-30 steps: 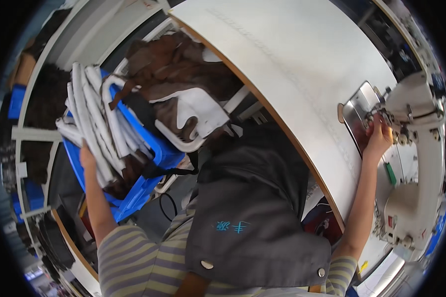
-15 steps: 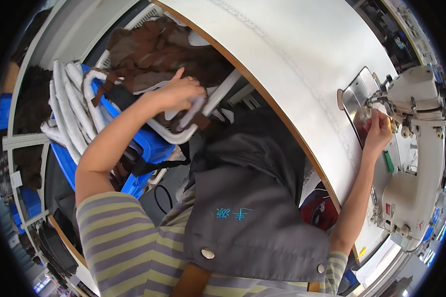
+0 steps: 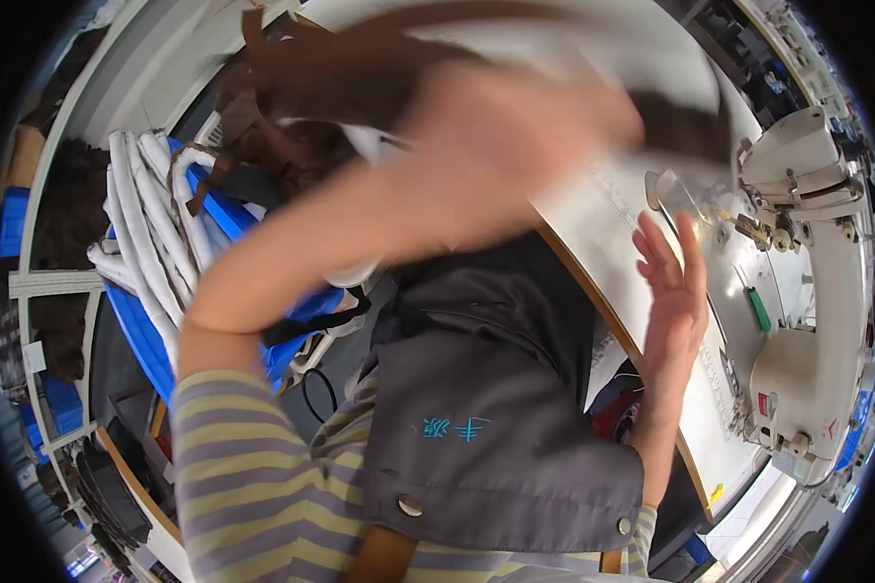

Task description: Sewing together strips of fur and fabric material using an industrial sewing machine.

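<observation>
Left hand (image 3: 525, 117) clamped on brown piece (image 3: 360, 58) (blurred), right hand (image 3: 673, 291) spread open, sewing machine (image 3: 807, 291)

Sewing machine (image 3: 807, 291) beside bare tabletop (image 3: 642, 233)

White table (image 3: 593, 209) — sewing machine (image 3: 807, 291) on it; perhaps a ruler.

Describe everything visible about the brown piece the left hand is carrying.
The brown piece is dark brown, soft and limp, like leather or fabric, with thin straps trailing at its left end. It is motion-blurred, so seams and exact shape cannot be told. It stretches across the top of the view above the white table, held up in the air by the left hand, whose grip is blurred. Its right end reaches toward the sewing machine. The right hand is apart from it.
</observation>
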The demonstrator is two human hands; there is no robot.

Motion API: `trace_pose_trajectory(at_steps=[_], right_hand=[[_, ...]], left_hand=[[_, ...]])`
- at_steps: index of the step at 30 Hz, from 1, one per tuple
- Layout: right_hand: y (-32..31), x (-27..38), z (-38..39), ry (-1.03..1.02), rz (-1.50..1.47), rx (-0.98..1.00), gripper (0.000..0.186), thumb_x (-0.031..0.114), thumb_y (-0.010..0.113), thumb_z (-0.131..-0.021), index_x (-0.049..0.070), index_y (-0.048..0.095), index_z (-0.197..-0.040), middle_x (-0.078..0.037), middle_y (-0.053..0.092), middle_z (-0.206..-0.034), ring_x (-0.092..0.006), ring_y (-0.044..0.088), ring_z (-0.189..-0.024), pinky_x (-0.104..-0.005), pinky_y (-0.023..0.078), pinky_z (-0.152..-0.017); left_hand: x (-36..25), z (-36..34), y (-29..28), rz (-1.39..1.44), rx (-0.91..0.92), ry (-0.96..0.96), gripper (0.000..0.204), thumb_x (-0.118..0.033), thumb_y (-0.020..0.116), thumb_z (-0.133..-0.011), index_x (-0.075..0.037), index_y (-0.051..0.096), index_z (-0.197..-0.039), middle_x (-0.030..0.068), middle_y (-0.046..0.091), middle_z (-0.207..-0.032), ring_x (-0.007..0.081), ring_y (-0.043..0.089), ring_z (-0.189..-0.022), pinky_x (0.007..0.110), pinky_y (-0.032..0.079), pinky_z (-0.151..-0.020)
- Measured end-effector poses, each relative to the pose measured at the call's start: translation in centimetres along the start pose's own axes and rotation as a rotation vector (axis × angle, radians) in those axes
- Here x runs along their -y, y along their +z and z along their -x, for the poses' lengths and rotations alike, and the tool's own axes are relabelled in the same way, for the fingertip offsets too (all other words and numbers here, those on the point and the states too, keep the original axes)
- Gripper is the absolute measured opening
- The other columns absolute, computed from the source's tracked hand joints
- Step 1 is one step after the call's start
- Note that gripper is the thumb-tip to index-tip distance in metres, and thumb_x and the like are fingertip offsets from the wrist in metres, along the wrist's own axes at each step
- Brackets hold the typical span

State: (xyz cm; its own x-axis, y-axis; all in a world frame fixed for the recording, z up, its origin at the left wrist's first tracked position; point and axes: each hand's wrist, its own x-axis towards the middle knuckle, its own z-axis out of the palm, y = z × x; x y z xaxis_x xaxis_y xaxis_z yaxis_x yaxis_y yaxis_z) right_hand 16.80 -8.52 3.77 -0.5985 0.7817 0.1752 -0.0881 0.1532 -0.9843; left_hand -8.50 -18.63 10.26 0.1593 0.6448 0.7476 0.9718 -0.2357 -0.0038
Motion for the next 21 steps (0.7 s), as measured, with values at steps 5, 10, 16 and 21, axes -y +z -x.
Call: trace_pose_trajectory(at_steps=[5,10,16,21], right_hand=[[-0.9,2.0,1.9,0.161,-0.597,-0.096,0.049,0.041,0.036,-0.099,0.004,0.042,-0.13,-0.013,0.047,-0.131,-0.0226,0.041,-0.125,-0.0388,0.03,-0.105],[-5.2,-0.1,1.1,0.011,-0.565,-0.568,0.035,0.024,0.049,-0.097,0.001,0.05,-0.123,-0.01,0.057,-0.119,-0.0206,0.055,-0.108,-0.0345,0.042,-0.096],[-9.8,1.8,4.0,-0.097,-0.624,-0.563,0.034,0.018,0.049,-0.096,0.004,0.049,-0.126,-0.008,0.053,-0.129,-0.0216,0.049,-0.12,-0.0387,0.037,-0.104],[-10.1,6.1,3.7,-0.1,-0.468,-0.516,0.046,0.004,0.064,-0.085,0.007,0.046,-0.128,-0.006,0.056,-0.118,-0.0192,0.054,-0.111,-0.0353,0.041,-0.098]], left_hand=[[-11.7,-2.6,10.5,0.392,0.019,0.002,0.017,-0.012,0.06,-0.069,-0.005,0.056,-0.084,0.0057,0.052,-0.085,0.0186,0.058,-0.076,0.03,0.048,-0.061],[-12.0,0.8,13.2,0.568,-0.082,0.212,0.045,-0.015,0.06,-0.075,-0.006,0.057,-0.12,0.0124,0.049,-0.129,0.0266,0.046,-0.117,0.045,0.04,-0.091],[-6.8,2.5,6.3,0.473,0.105,0.003,0.045,-0.011,0.073,-0.068,-0.006,0.063,-0.111,0.0069,0.06,-0.11,0.0272,0.054,-0.108,0.042,0.041,-0.091],[-8.5,-3.6,6.3,0.757,0.09,-0.043,0.045,-0.004,0.074,-0.07,-0.003,0.061,-0.113,0.0105,0.061,-0.105,0.0271,0.055,-0.102,0.036,0.043,-0.089]])
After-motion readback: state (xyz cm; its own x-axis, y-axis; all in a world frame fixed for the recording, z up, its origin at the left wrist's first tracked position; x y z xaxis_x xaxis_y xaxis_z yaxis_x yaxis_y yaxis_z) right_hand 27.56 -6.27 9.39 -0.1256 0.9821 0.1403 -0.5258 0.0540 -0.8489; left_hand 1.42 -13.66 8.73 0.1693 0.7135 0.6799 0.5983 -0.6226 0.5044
